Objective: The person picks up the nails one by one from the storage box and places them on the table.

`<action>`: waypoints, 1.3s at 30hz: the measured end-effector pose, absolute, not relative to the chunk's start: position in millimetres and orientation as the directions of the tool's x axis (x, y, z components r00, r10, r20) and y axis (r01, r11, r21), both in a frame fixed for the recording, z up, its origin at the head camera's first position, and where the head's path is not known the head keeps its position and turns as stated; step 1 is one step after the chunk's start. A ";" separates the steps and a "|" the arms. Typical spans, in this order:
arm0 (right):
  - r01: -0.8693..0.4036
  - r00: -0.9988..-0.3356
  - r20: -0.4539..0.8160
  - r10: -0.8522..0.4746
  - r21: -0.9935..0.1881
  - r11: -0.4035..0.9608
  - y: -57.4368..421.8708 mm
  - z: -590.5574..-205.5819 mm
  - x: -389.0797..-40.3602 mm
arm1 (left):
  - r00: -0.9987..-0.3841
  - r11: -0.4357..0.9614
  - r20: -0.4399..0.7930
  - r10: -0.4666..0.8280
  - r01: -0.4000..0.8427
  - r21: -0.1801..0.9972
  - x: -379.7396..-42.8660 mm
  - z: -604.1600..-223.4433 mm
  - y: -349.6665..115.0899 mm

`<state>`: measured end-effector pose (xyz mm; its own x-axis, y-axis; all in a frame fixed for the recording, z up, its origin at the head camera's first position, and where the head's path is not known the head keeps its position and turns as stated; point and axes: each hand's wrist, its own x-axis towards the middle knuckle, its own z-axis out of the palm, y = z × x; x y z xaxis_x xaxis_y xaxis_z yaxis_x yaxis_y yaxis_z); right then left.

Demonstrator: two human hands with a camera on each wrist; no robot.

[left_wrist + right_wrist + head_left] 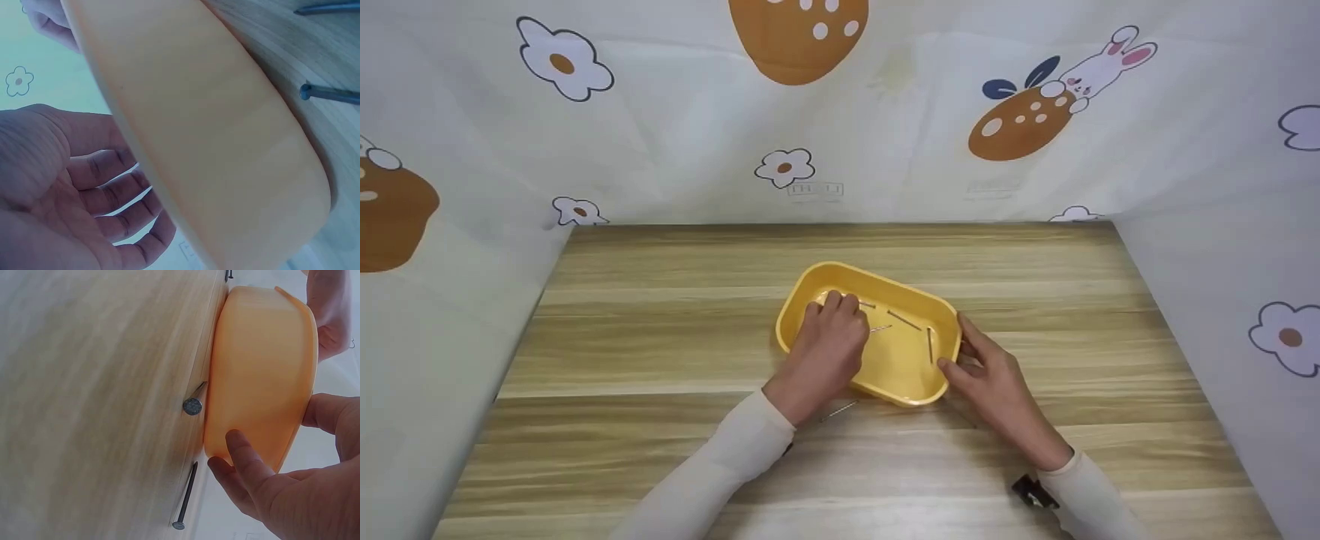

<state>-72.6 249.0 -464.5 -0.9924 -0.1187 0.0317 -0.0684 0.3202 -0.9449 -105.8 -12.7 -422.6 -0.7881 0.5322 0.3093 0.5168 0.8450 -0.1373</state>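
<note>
A yellow plastic tray (896,375) sits at an angle on the table, with several thin metal nails (904,320) on its floor. My left hand (829,341) reaches over the near rim into its left part, fingers bent down. Whether those fingertips pinch a nail is hidden in the head view and behind the tray wall in the left wrist view. At the right end, my right hand (994,379) grips the tray, thumb at the rim and fingers against the outer wall (264,371).
A nail (838,411) lies on the wooden table (660,330) in front of the tray. More loose nails (185,498) show beside the tray in the right wrist view. Patterned sheeting (675,112) rises behind the table and along both sides.
</note>
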 end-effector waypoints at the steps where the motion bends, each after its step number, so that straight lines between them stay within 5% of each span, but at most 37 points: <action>1: -0.069 -0.992 0.032 -0.119 -0.944 0.321 249.0 -464.4 -72.5 | -0.788 0.845 0.311 0.531 0.517 -0.135 -104.9 -421.9 -13.8; 39: -0.062 -0.993 0.024 -0.118 -0.939 0.337 249.5 -464.6 -72.4 | -0.737 0.819 0.414 0.534 0.572 -0.038 -58.5 -419.7 -36.9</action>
